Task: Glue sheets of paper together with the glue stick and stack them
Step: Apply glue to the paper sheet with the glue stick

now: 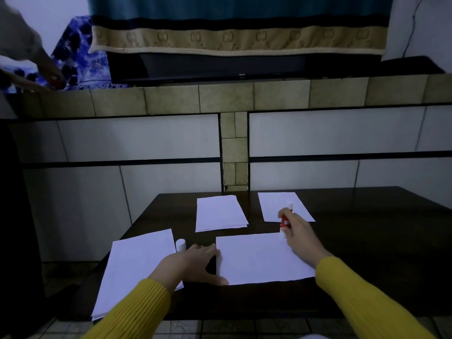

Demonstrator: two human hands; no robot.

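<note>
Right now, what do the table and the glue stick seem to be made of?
Table: probably wood or a wood veneer, dark brown with a dull sheen and a faint reflection. Glue stick in the right hand: likely plastic, a smooth red body with white ends.

Dim, bluish light; wide-angle bending and blur at edges.

Dim light fills the room. A dark wooden table (367,241) fills the lower frame against a white-tiled wall (137,140); a beige tiled ledge (281,95) crosses above, under a teal-and-tan curtain (239,23).
</note>
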